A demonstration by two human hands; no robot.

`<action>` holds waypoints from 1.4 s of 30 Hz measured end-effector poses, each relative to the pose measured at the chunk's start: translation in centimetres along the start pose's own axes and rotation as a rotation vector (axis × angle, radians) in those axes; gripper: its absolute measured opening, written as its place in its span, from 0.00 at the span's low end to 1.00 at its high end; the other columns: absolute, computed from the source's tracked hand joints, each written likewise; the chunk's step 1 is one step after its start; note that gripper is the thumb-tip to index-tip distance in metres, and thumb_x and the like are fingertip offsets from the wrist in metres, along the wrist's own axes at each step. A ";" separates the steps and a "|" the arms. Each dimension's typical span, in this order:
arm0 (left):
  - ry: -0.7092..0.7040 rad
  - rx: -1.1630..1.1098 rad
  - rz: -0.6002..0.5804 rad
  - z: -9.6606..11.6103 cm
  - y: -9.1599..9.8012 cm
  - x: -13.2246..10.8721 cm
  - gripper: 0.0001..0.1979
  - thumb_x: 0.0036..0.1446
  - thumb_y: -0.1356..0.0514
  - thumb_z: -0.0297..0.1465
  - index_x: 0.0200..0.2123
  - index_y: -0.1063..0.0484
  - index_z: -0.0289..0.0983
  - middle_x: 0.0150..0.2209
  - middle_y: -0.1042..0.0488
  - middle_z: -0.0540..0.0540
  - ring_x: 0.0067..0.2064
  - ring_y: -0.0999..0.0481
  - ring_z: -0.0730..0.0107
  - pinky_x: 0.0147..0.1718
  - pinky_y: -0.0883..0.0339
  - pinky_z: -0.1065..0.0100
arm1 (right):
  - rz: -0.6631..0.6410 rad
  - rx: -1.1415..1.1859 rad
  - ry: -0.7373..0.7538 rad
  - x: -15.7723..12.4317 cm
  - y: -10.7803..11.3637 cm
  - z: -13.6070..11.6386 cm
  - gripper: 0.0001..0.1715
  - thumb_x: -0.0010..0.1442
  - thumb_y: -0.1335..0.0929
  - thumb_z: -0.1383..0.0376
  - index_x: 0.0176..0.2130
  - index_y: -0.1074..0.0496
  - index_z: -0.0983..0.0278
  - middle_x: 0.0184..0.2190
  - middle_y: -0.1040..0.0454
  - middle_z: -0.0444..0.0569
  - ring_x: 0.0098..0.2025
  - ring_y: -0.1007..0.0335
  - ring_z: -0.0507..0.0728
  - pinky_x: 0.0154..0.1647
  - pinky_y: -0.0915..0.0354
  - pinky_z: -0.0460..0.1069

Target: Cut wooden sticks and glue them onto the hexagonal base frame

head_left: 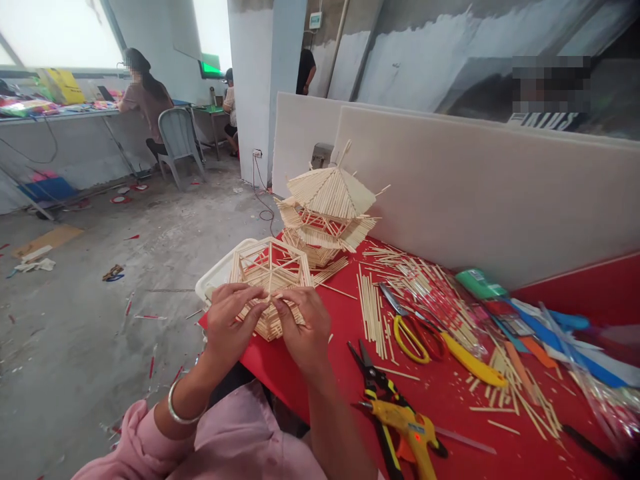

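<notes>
A six-sided frame of thin wooden sticks (271, 257) rests at the left corner of the red table, partly over a white tray (210, 280). My left hand (235, 317) pinches at the near edge of this frame, thumb and fingertips together. Facing it, my right hand (303, 323) pinches at the same spot, its fingertips almost touching those of the left. What lies between the fingertips is too small to make out, apart from the stick ends of the frame. Behind the frame stands a tiered stick pagoda (330, 193) with a pointed roof.
Loose sticks (370, 310), yellow-handled scissors (410, 337), black cutters (370, 370) and a yellow glue gun (407, 427) lie right on the red table (330, 353). A white board (450, 193) stands behind. Two people sit at back left; others are partly visible behind the board.
</notes>
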State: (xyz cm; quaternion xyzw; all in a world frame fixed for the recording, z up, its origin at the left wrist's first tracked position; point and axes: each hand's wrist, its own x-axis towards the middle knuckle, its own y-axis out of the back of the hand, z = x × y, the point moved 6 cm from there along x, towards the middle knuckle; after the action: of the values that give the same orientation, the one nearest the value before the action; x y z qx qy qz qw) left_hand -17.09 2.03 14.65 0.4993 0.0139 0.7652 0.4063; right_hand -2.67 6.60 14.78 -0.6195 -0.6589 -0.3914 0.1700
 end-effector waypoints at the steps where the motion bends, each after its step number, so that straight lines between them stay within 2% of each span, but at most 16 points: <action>1: -0.011 -0.008 -0.013 0.1 -0.1 0.2 0.07 0.59 0.37 0.32 0.41 0.24 0.40 0.35 0.19 0.48 0.39 0.22 0.66 0.43 0.33 0.62 | -0.007 -0.004 0.013 0.0 0.0 -0.1 0.05 0.63 0.32 0.68 0.40 0.27 0.58 0.35 0.22 0.45 0.39 0.27 0.54 0.42 0.31 0.52; 7: -0.017 -0.037 -0.016 0.1 -0.3 0.5 0.06 0.59 0.38 0.31 0.40 0.23 0.39 0.33 0.19 0.48 0.36 0.22 0.67 0.39 0.32 0.63 | -0.030 -0.014 0.083 0.1 -0.4 -0.7 0.06 0.63 0.32 0.69 0.40 0.27 0.59 0.34 0.22 0.45 0.39 0.28 0.54 0.43 0.31 0.52; 11: -0.010 -0.083 0.017 -0.2 -0.3 0.4 0.04 0.59 0.38 0.28 0.38 0.23 0.39 0.32 0.19 0.49 0.35 0.22 0.68 0.40 0.32 0.64 | -0.042 0.009 0.047 -0.1 -0.4 -0.5 0.09 0.64 0.33 0.67 0.45 0.28 0.58 0.40 0.22 0.47 0.44 0.28 0.55 0.46 0.32 0.54; 15: 0.075 -0.127 0.000 -0.9 -0.6 0.5 0.02 0.59 0.38 0.28 0.34 0.23 0.39 0.32 0.19 0.49 0.35 0.22 0.69 0.40 0.32 0.64 | 0.045 0.009 -0.045 -0.6 0.0 0.8 0.10 0.65 0.35 0.68 0.46 0.28 0.59 0.41 0.23 0.49 0.45 0.29 0.56 0.46 0.32 0.54; 19: 0.149 -0.125 -0.027 -1.4 -1.0 0.6 0.03 0.58 0.37 0.30 0.32 0.24 0.39 0.31 0.20 0.49 0.35 0.22 0.68 0.40 0.32 0.64 | 0.093 -0.037 -0.033 -1.1 -0.2 1.9 0.11 0.65 0.36 0.68 0.45 0.27 0.60 0.39 0.23 0.49 0.43 0.29 0.56 0.46 0.33 0.55; 29: 0.153 -0.096 -0.110 -1.5 -1.6 0.6 0.05 0.59 0.38 0.32 0.31 0.25 0.39 0.29 0.21 0.50 0.32 0.24 0.70 0.40 0.34 0.63 | 0.084 -0.093 0.061 -1.5 -0.7 1.9 0.13 0.63 0.35 0.71 0.46 0.26 0.61 0.37 0.21 0.49 0.42 0.28 0.57 0.46 0.34 0.56; 42: 0.136 -0.082 -0.132 -1.2 -1.7 0.7 0.07 0.59 0.39 0.34 0.30 0.26 0.39 0.29 0.21 0.50 0.30 0.24 0.70 0.41 0.35 0.62 | 0.038 -0.147 0.049 -1.6 -1.0 1.8 0.13 0.64 0.35 0.68 0.46 0.25 0.59 0.36 0.20 0.48 0.42 0.29 0.57 0.46 0.35 0.56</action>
State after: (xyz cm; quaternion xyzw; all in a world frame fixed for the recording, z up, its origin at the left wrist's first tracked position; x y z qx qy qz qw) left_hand -17.13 4.08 13.88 0.4269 0.0429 0.7690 0.4739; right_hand -2.85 6.87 12.17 -0.6329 -0.6123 -0.4503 0.1474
